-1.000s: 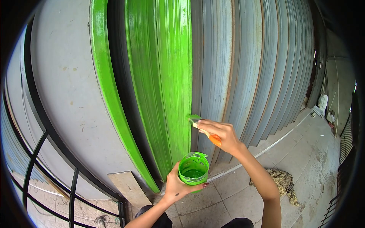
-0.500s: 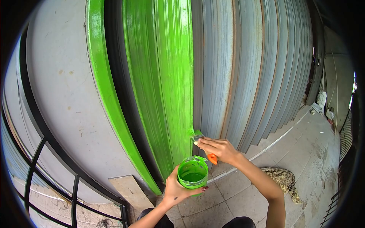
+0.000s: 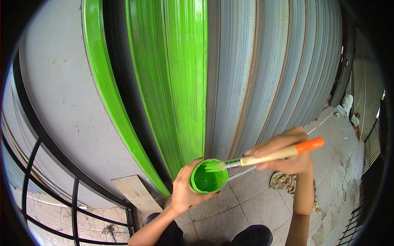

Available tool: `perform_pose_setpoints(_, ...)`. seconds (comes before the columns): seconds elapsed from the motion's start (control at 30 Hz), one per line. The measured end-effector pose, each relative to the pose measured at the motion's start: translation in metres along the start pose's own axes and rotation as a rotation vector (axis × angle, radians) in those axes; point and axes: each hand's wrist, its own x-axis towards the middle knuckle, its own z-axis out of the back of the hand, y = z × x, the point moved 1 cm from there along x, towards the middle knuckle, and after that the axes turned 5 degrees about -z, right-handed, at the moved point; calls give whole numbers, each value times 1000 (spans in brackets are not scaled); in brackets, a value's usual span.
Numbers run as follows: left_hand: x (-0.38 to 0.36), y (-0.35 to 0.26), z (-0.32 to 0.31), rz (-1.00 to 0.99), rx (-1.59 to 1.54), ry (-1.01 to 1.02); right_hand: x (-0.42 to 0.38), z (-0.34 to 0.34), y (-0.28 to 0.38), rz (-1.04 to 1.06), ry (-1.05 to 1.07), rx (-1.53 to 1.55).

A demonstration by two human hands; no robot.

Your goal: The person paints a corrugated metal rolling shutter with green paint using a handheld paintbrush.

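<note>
My left hand (image 3: 185,189) is wrapped round a small tub of green paint (image 3: 209,176), tilted so its inside shows. In my right hand (image 3: 287,151) is a paintbrush (image 3: 269,157) with a pale wooden handle and an orange end. Its green-coated bristles overlap the mouth of the tub. Behind the tub rises a folding metal shutter (image 3: 234,74). The shutter's left panels (image 3: 186,82) are bright green, with streaks lower down, while the panels to the right are grey with rusty edges.
A green frame post (image 3: 123,123) stands left of the shutter beside a pale wall (image 3: 57,82). Black metal bars (image 3: 75,205) cross the lower left. A board (image 3: 137,194) leans near the post. On the tiled floor (image 3: 258,209) lies a crumpled patterned cloth (image 3: 283,182).
My right hand has taken the brush off the shutter's green edge and swung it over the tub, bristles now at its mouth. The tub is slightly higher in view.
</note>
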Motion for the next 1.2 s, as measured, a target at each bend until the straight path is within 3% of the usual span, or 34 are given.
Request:
perform_pose_setpoints(0.2, 1, 5, -7, -237, 73, 14, -30, -26, 37, -89, 114, -268)
perform_pose_setpoints(0.33, -2, 5, -14, -294, 48, 26, -35, -36, 32, -89, 353, -309)
perform_pose_setpoints(0.5, -4, 2, -21, -418, 114, 71, -43, -45, 19, -98, 391, -261)
perform_pose_setpoints(1.2, -6, -1, -24, -430, 118, 101, -53, -51, 18, -156, 371, -197)
